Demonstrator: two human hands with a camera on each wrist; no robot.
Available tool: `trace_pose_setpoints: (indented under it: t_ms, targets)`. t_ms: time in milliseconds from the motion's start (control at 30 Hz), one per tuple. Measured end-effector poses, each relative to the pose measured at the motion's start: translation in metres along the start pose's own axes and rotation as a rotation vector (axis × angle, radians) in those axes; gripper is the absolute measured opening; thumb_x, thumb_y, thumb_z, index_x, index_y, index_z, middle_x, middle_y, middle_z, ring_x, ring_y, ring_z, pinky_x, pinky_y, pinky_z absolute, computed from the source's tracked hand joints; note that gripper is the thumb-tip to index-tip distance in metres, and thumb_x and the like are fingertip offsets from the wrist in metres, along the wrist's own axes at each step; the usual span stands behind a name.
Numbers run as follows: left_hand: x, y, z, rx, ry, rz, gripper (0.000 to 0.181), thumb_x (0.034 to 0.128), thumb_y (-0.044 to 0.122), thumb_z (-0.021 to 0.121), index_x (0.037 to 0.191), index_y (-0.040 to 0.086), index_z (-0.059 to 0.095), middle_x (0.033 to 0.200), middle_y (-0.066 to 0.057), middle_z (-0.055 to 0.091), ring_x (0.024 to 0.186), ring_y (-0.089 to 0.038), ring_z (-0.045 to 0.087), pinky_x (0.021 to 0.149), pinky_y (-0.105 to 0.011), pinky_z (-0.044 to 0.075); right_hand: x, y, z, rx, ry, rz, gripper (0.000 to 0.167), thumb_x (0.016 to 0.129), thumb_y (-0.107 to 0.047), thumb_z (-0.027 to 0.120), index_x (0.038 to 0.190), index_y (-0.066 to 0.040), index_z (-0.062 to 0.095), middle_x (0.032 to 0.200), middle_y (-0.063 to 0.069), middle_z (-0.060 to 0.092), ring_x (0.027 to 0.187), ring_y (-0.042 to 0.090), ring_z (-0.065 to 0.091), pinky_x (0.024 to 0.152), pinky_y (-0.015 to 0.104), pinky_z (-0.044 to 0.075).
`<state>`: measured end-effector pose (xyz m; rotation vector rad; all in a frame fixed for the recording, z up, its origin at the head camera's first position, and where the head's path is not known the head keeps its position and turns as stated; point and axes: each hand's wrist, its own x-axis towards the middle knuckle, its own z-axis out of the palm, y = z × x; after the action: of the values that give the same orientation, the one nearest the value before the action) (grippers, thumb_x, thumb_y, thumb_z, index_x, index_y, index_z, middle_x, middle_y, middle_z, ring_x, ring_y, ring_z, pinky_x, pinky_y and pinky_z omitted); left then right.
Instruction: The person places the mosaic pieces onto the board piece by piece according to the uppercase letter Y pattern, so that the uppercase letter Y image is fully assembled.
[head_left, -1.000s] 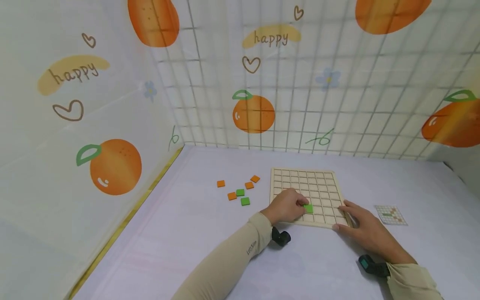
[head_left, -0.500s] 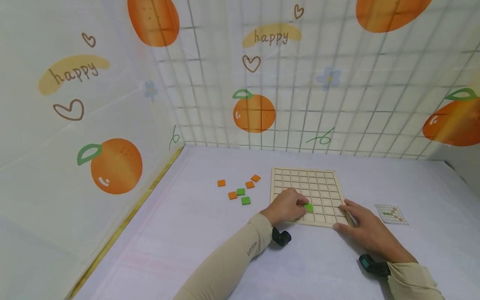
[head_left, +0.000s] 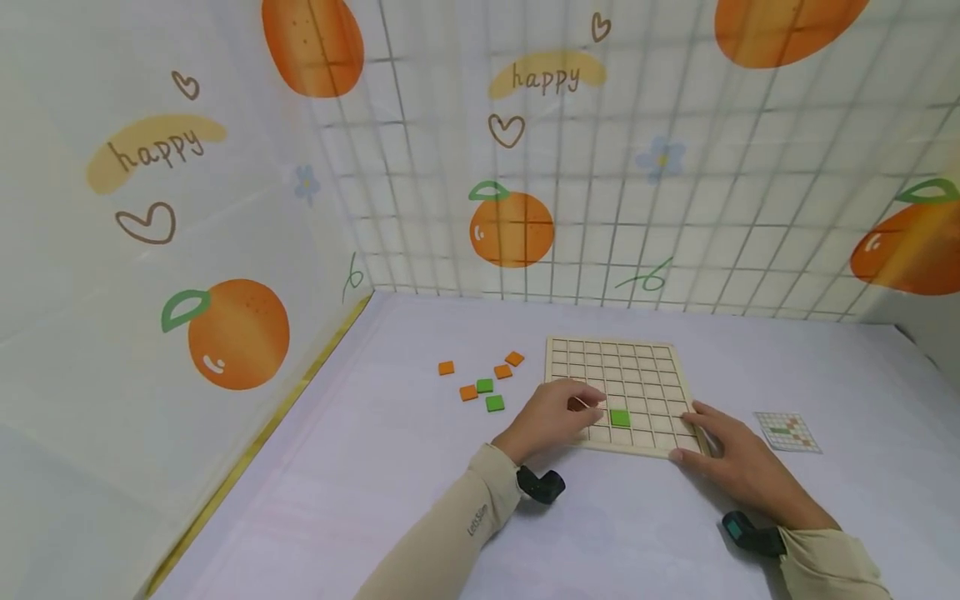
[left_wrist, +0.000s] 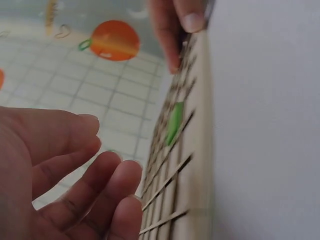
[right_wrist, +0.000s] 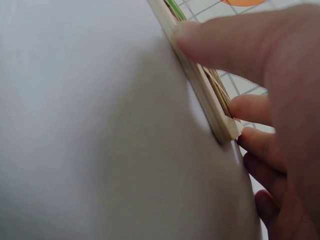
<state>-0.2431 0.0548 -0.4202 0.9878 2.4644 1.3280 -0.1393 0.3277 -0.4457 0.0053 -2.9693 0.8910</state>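
A light wooden grid board (head_left: pixel 648 360) lies flat on the table, with one green square tile (head_left: pixel 620 418) in a cell near its front middle. My left hand (head_left: pixel 551 417) hovers over the board's left front part, fingers loosely bent and nothing between them. In the left wrist view, the thumb and fingertips (left_wrist: pixel 131 172) of that hand are apart from the board and from the tile. My right hand (head_left: pixel 738 454) holds the board's front right corner, thumb on the front edge and fingers along the right side, as the right wrist view also shows.
Left of the board lie several loose orange tiles (head_left: pixel 446 367) and two green tiles (head_left: pixel 495 403). A small card with a printed coloured grid pattern (head_left: pixel 787 432) lies right of the right hand. A patterned curtain (head_left: pixel 420 208) closes off the back and left of the table (head_left: pixel 337 467).
My left hand has let go of the green tile and drawn back left, leaving the tile on the board. The right hand stays on the corner.
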Motion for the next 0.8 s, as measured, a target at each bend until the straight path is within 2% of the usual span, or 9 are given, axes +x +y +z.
trace_pose_setpoints:
  t_ms: [200,433,533,667,800]
  targets:
    - [-0.019,-0.004,-0.025,-0.053,0.059,-0.021,0.028,0.0979,0.025,0.067,0.123,0.014,0.072,0.109,0.015,0.067,0.094,-0.004,0.061,0.079,-0.025,0.052,-0.001,0.001,0.001,-0.005,-0.008,0.003,0.086,0.087,-0.056,0.072,0.142,0.005,0.048,0.156,0.031,0.028,0.139,0.057,0.024,0.105,0.070,0.023]
    - [-0.033,-0.024,-0.060,-0.043,0.164,-0.078,0.025,0.0976,0.031,0.066,0.120,0.024,0.072,0.106,0.015,0.067,0.097,-0.008,0.061,0.082,-0.033,0.052,0.001,0.002,-0.002,0.005,-0.002,-0.013,0.084,0.088,-0.055,0.072,0.141,0.005,0.049,0.155,0.032,0.029,0.138,0.056,0.025,0.104,0.070,0.025]
    - [-0.038,-0.034,-0.074,-0.051,0.201,-0.105,0.023,0.0975,0.030,0.066,0.118,0.023,0.073,0.105,0.012,0.068,0.097,-0.011,0.062,0.086,-0.036,0.051,0.001,0.003,-0.002,0.007,0.002,-0.012,0.084,0.087,-0.054,0.073,0.141,0.006,0.049,0.155,0.032,0.029,0.139,0.056,0.025,0.105,0.070,0.024]
    - [-0.044,-0.046,-0.088,-0.061,0.240,-0.162,0.025,0.0970,0.032,0.067,0.118,0.021,0.073,0.106,0.011,0.068,0.096,-0.013,0.062,0.087,-0.038,0.050,0.001,0.005,0.001,0.014,0.002,-0.012,0.086,0.086,-0.056,0.072,0.141,0.006,0.049,0.155,0.032,0.028,0.139,0.056,0.025,0.106,0.070,0.024]
    - [-0.046,-0.055,-0.096,-0.036,0.257,-0.205,0.029,0.0967,0.032,0.067,0.121,0.018,0.072,0.106,0.011,0.068,0.097,-0.014,0.061,0.085,-0.039,0.050,0.000,0.006,0.001,0.024,-0.004,-0.015,0.087,0.086,-0.059,0.071,0.142,0.005,0.049,0.156,0.031,0.028,0.139,0.056,0.024,0.105,0.070,0.024]
